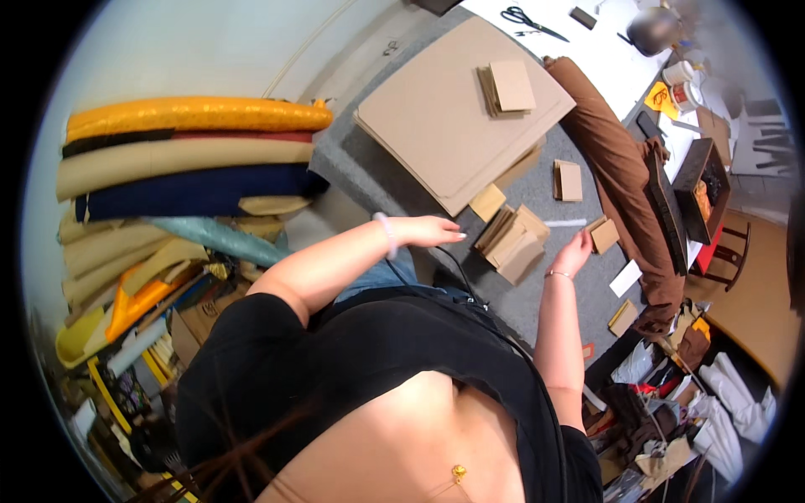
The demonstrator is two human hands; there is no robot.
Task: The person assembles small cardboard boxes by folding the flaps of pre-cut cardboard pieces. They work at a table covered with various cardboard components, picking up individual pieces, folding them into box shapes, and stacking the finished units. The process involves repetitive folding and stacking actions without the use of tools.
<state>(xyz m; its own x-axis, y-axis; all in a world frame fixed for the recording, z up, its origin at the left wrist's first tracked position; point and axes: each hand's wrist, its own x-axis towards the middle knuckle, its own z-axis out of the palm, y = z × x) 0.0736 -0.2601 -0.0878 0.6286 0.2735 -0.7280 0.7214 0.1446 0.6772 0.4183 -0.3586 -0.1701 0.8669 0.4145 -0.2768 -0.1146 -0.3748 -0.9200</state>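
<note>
My left hand [426,230], with a pale beaded bracelet at its wrist, reaches rightward with its fingers stretched out and nothing in them. Just right of it, on the grey table, lies a loose pile of cardboard pieces [513,243], with a yellowish card [487,202] by its far-left edge. My right hand [575,251] has its fingers closed at the left edge of a small stack of cardboard squares [603,236]. Part of that grip is hidden. Another small cardboard stack [568,181] sits farther back on the table.
Large cardboard sheets [453,109] bear another small stack [510,87]. A brown fabric roll [616,159] runs along the right. Scissors [534,23] lie at the back. Fabric rolls [193,151] fill the left. A white card [625,278] lies near my right hand.
</note>
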